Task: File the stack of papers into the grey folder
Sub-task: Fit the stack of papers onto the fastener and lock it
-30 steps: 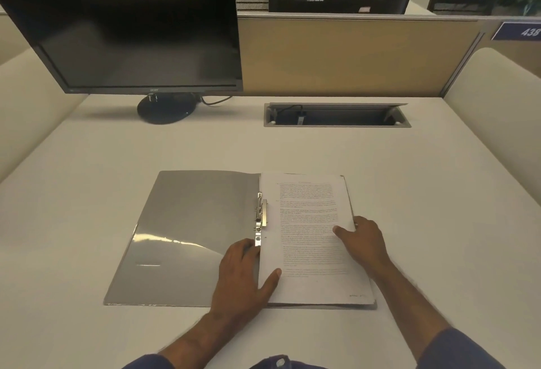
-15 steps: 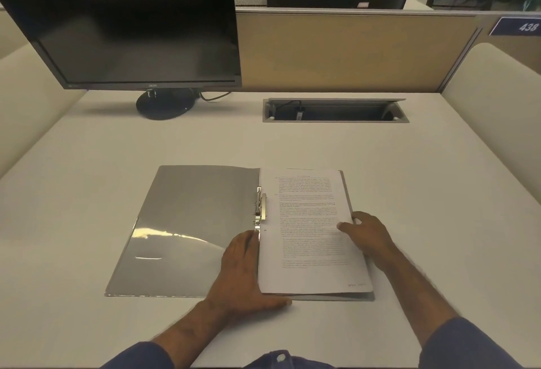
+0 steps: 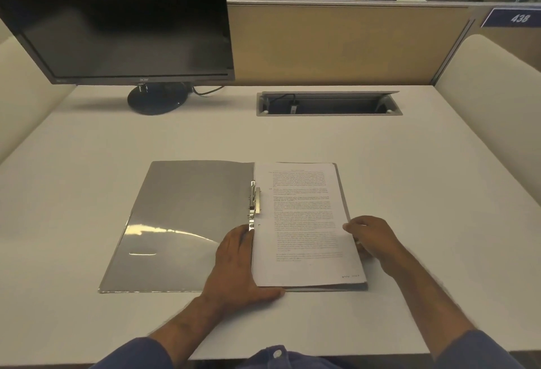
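The grey folder [image 3: 181, 216] lies open flat on the white desk, its left flap bare and glossy. A metal clip [image 3: 254, 201] runs along the spine. The stack of printed papers [image 3: 304, 222] rests on the right half, its left edge at the clip. My left hand [image 3: 237, 266] lies on the folder against the stack's lower left edge, fingers under or beside the pages, thumb along the bottom edge. My right hand [image 3: 371, 239] grips the stack's right edge, fingers curled over it.
A black monitor [image 3: 117, 17] on a round stand [image 3: 156, 99] is at the back left. A cable tray slot [image 3: 328, 103] is set in the desk behind the folder. Partition walls [image 3: 336, 43] close the back and sides.
My left thumb has slid off the top page to the stack's bottom edge. My right hand moved from the page surface to the right edge. The stack shifted slightly.
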`<state>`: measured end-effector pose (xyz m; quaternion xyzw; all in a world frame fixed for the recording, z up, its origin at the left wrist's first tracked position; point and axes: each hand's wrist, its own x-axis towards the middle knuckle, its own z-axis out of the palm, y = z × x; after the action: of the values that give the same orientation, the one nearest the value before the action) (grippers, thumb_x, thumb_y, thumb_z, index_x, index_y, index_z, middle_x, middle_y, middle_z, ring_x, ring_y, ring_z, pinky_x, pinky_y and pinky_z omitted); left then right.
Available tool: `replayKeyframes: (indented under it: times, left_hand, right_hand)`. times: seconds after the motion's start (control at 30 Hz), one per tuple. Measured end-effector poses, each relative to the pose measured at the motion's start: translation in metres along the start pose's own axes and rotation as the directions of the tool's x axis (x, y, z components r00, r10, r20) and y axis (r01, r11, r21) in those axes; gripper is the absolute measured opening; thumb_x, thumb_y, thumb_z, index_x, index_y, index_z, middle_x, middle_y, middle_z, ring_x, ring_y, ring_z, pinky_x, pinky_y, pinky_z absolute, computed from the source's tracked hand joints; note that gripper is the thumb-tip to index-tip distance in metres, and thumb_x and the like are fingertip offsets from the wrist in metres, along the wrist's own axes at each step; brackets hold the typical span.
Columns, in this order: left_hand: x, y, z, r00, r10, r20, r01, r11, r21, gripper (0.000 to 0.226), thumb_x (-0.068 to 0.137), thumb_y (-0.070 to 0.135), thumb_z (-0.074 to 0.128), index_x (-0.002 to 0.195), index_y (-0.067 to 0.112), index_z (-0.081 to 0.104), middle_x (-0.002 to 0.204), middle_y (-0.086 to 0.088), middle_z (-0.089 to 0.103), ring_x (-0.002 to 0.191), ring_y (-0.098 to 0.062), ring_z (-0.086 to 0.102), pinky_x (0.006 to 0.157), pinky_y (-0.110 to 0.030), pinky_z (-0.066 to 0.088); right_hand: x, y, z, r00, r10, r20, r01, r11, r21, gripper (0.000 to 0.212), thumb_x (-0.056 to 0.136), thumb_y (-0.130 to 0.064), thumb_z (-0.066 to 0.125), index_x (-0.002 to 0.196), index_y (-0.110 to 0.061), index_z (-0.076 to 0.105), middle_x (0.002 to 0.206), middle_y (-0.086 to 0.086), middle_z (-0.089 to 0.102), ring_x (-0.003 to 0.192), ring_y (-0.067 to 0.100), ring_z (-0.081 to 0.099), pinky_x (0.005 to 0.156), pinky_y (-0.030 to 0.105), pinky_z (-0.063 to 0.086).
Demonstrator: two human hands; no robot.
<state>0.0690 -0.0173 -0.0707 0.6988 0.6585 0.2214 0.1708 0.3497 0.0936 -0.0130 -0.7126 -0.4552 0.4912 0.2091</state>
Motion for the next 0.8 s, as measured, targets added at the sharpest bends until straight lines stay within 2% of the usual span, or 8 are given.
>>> replayKeyframes:
  times: [0.1,0.2,0.27,0.37,0.5,0.6,0.7,0.8]
  left_hand:
    - [0.000,0.000,0.000,1.000,-0.020,0.009,0.020,1.000,0.001,0.122,0.052,0.088,0.065,0.149,0.025,0.026,0.151,0.007,0.027,0.143,-0.014,0.021,0.120,-0.037,0.021]
    - [0.000,0.000,0.000,0.999,-0.042,0.028,0.042,0.999,0.015,0.123,0.053,0.092,0.061,0.150,0.025,0.025,0.154,0.006,0.024,0.146,-0.015,0.018,0.122,-0.038,0.018]
    - [0.000,0.000,0.000,0.999,-0.045,0.021,0.045,0.999,0.019,0.122,0.054,0.091,0.062,0.150,0.025,0.026,0.154,0.006,0.025,0.146,-0.016,0.019,0.122,-0.037,0.019]
    - [0.000,0.000,0.000,0.999,-0.040,0.015,0.039,0.999,0.028,0.120,0.055,0.090,0.063,0.149,0.023,0.029,0.153,0.005,0.028,0.145,-0.017,0.023,0.121,-0.037,0.020]
    - [0.000,0.001,0.001,0.999,-0.037,0.005,0.037,0.999,0.031,0.120,0.055,0.088,0.065,0.148,0.021,0.032,0.152,0.002,0.031,0.144,-0.019,0.025,0.120,-0.037,0.021]
    - [0.000,0.001,0.001,0.999,-0.038,0.007,0.038,0.999,0.031,0.119,0.055,0.087,0.065,0.148,0.021,0.032,0.152,0.002,0.031,0.144,-0.019,0.026,0.120,-0.036,0.020]
    - [0.000,0.001,0.002,0.999,-0.042,0.006,0.042,0.999,0.026,0.119,0.054,0.087,0.066,0.148,0.023,0.031,0.152,0.003,0.030,0.144,-0.019,0.025,0.120,-0.036,0.020]
    - [0.000,0.001,0.002,0.999,-0.045,0.005,0.045,0.999,0.018,0.119,0.055,0.087,0.066,0.148,0.024,0.029,0.152,0.005,0.029,0.144,-0.017,0.024,0.119,-0.036,0.020]
  right_hand:
    - [-0.005,0.007,0.004,0.999,-0.027,-0.044,0.026,0.999,-0.024,0.015,0.089,-0.024,0.064,0.094,-0.010,0.066,0.103,0.010,0.070,0.095,0.031,0.068,0.083,0.045,0.056]
    - [-0.009,0.010,0.007,0.995,-0.073,-0.061,0.069,0.995,-0.071,0.013,0.088,-0.020,0.064,0.096,-0.011,0.067,0.105,0.008,0.069,0.096,0.027,0.065,0.087,0.043,0.053]
    - [-0.010,0.011,0.004,0.998,-0.047,-0.051,0.044,0.997,-0.056,0.015,0.089,-0.020,0.063,0.101,-0.013,0.068,0.106,0.006,0.069,0.097,0.028,0.066,0.089,0.045,0.055]
    - [-0.012,0.014,0.001,0.999,-0.013,-0.047,0.010,0.998,-0.061,0.012,0.090,-0.020,0.061,0.094,-0.013,0.068,0.100,0.008,0.071,0.092,0.030,0.069,0.086,0.049,0.058]
    - [-0.017,0.016,0.006,0.994,-0.068,-0.083,0.056,0.988,-0.146,0.010,0.089,-0.017,0.059,0.091,-0.013,0.067,0.101,0.002,0.066,0.091,0.025,0.064,0.076,0.039,0.054]
    - [-0.019,0.015,0.002,0.996,-0.055,-0.065,0.045,0.990,-0.134,0.012,0.089,-0.014,0.056,0.090,-0.011,0.068,0.098,0.003,0.069,0.090,0.027,0.067,0.078,0.039,0.055]
    - [-0.021,0.018,-0.004,1.000,-0.021,-0.016,0.019,0.991,-0.132,0.014,0.081,-0.008,0.050,0.069,-0.007,0.057,0.077,0.009,0.068,0.065,0.027,0.061,0.060,0.034,0.046]
    - [-0.023,0.021,-0.005,1.000,-0.010,0.023,0.012,0.991,-0.134,0.016,0.078,-0.005,0.047,0.072,-0.010,0.062,0.069,0.014,0.062,0.059,0.023,0.053,0.055,0.030,0.040]
